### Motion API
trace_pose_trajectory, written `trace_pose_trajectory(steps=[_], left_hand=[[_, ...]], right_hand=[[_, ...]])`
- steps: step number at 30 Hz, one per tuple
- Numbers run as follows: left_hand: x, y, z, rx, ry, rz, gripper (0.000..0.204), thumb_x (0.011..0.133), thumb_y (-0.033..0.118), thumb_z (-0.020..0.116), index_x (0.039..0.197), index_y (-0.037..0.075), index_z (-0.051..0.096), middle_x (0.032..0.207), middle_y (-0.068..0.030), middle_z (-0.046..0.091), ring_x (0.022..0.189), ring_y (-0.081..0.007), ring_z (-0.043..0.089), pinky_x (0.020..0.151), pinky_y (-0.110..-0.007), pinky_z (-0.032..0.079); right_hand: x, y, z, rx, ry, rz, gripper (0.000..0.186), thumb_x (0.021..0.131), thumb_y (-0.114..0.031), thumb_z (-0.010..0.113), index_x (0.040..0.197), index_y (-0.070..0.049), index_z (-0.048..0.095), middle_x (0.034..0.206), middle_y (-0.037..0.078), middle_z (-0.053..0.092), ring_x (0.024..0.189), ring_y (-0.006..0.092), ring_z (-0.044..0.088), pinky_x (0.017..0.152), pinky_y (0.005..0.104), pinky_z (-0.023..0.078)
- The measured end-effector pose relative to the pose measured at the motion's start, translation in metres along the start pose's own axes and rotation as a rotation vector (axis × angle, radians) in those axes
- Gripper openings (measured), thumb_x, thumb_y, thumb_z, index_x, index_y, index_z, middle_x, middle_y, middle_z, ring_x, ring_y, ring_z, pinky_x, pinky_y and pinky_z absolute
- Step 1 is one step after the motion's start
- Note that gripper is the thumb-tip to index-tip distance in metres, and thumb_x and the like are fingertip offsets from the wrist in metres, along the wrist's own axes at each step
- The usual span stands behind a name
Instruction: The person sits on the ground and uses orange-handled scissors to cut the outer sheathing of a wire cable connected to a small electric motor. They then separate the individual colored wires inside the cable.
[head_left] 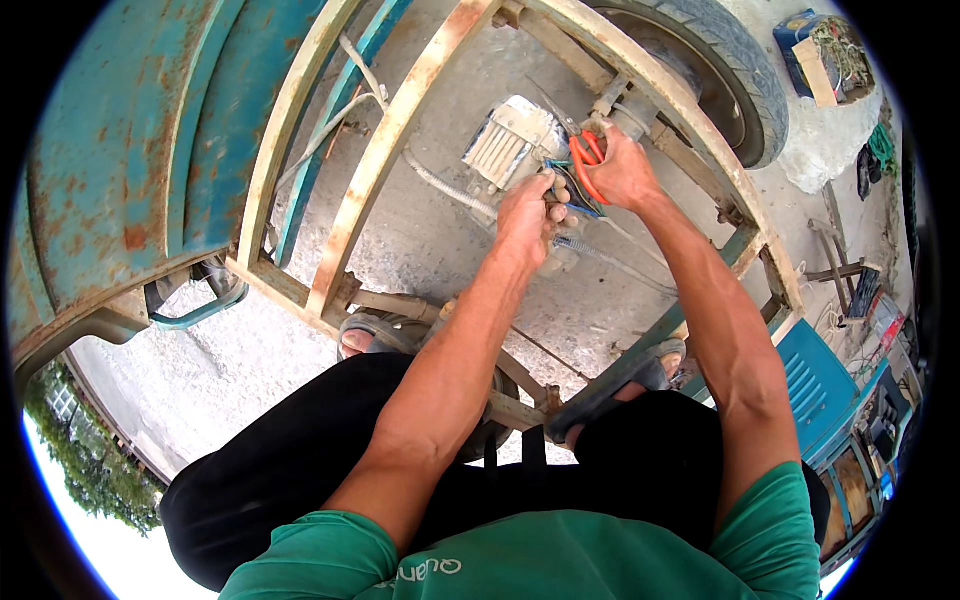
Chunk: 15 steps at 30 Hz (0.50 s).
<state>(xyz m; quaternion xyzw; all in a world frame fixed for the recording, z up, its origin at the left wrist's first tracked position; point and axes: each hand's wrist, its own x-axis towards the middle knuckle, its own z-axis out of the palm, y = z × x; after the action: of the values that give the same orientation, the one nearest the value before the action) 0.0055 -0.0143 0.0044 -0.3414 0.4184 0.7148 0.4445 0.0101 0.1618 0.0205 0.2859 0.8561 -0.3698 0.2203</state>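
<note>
In the head view my right hand [622, 170] grips orange-handled cutters [584, 160], apparently scissors, whose metal tips point up and left. My left hand [535, 215] is closed on a bundle of thin coloured wires [572, 186], just below and left of the cutters. Behind both hands sits a metal box [505, 140] with ribbed sides. Corrugated conduits [448, 188] run around it, and another [605, 258] passes to the right below my left hand.
A rusty cream metal frame [390, 150] surrounds my hands and feet. A rusty teal body panel [110, 130] stands left. A tyre [755, 105] lies beyond the frame, with a box of tangled material [835, 55] at upper right. Teal parts [810, 370] lie at right.
</note>
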Motion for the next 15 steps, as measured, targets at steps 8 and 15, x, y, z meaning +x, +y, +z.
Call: trace_pose_trajectory(steps=[8, 15], left_hand=[[-0.005, 0.013, 0.008, 0.368, 0.093, 0.169, 0.015, 0.099, 0.019, 0.062, 0.095, 0.005, 0.064, 0.081, -0.0058, 0.069, 0.055, -0.0098, 0.053, 0.050, -0.033, 0.053], [-0.014, 0.042, 0.015, 1.150, 0.327, 0.647, 0.026, 0.087, 0.022, 0.072, 0.094, -0.003, 0.071, 0.075, -0.0143, 0.072, 0.066, -0.0258, 0.069, 0.066, -0.041, 0.056]], right_hand=[[-0.009, 0.002, 0.007, 0.113, 0.113, -0.115, 0.054, 0.083, -0.036, 0.080, 0.127, -0.009, 0.064, 0.113, 0.018, 0.074, 0.105, 0.0338, 0.071, 0.093, 0.0418, 0.055], [-0.018, 0.008, 0.016, 0.149, 0.227, -0.100, 0.053, 0.081, -0.033, 0.081, 0.128, -0.015, 0.064, 0.112, 0.016, 0.074, 0.105, 0.0331, 0.072, 0.091, 0.0428, 0.055]])
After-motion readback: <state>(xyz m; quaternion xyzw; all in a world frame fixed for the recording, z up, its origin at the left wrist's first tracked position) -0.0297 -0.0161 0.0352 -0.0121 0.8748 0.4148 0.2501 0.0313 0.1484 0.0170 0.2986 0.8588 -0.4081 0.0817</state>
